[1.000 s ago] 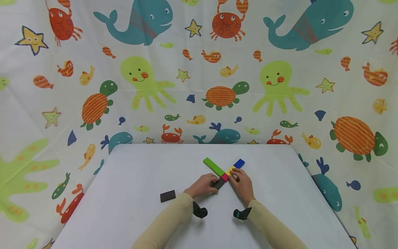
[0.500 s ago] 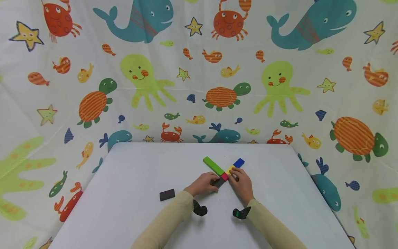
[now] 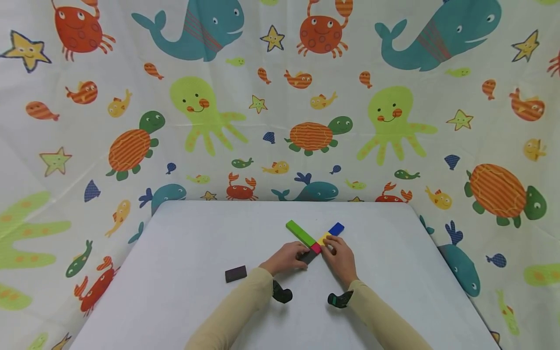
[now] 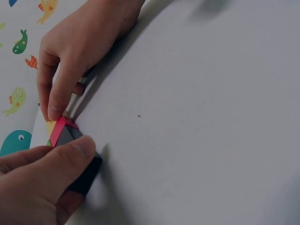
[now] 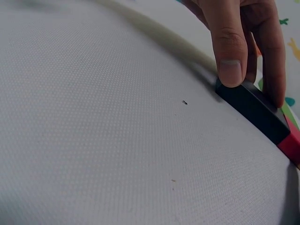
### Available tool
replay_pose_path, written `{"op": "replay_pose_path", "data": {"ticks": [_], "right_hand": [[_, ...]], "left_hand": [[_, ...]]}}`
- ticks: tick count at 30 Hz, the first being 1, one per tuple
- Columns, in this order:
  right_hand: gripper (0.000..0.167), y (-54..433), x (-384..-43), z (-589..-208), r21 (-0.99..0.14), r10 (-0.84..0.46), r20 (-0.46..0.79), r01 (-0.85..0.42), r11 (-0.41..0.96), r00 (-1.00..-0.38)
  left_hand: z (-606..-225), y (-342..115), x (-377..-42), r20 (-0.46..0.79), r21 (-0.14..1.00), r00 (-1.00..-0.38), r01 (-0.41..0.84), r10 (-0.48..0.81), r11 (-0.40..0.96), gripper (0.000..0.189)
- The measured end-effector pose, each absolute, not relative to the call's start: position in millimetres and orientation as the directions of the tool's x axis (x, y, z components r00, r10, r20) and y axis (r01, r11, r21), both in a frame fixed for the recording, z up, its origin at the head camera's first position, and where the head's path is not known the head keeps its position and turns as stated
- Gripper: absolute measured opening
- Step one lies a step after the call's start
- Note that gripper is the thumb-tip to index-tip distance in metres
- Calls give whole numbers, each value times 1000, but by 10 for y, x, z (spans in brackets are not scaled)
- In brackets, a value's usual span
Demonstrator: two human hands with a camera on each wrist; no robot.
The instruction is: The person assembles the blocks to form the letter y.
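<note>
My left hand (image 3: 285, 258) pinches a black rectangular block (image 5: 255, 110) lying on the table, thumb on its near side and fingers on the far side. One end of this block meets a small red block (image 3: 316, 248). At the red block's other side, my right hand (image 3: 341, 261) pinches a yellow block (image 3: 323, 239), mostly covered by its fingers. A blue block (image 3: 336, 229) continues the line beyond the yellow one. From the red block a long green block (image 3: 300, 233) runs off to the back left, so the blocks spread out from the red one.
Another black block (image 3: 236, 273) lies apart on the white table (image 3: 197, 238), left of the left forearm. A curtain (image 3: 262, 126) printed with sea animals hangs behind and along both sides. Dark wrist cameras (image 3: 282, 293) jut inward from both beige sleeves.
Both hands hold the same grips and places on the blocks. The head view has tilted very slightly; the blocks lie as before.
</note>
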State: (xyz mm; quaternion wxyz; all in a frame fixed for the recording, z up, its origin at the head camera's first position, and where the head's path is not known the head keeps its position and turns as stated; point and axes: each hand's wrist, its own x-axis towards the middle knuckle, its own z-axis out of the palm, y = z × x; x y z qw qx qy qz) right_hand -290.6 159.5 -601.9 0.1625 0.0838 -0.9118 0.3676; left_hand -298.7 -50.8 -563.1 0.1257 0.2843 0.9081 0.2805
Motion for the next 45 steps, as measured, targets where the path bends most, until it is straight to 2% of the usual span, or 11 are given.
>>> {"op": "replay_pose_path", "data": {"ticks": [27,45], "right_hand": [[25,1584,-2886,-6026,-650,-21,360,-267,711,-933],[25,1604,-2891,-6078,-636,-31,405,-306,709,-914]], "left_hand": [[-5607,-503,-2957,-89,585,-821,415,564,697,50],[-5606,-488,-2921,-84,587,-828,409,555,699,52]]}}
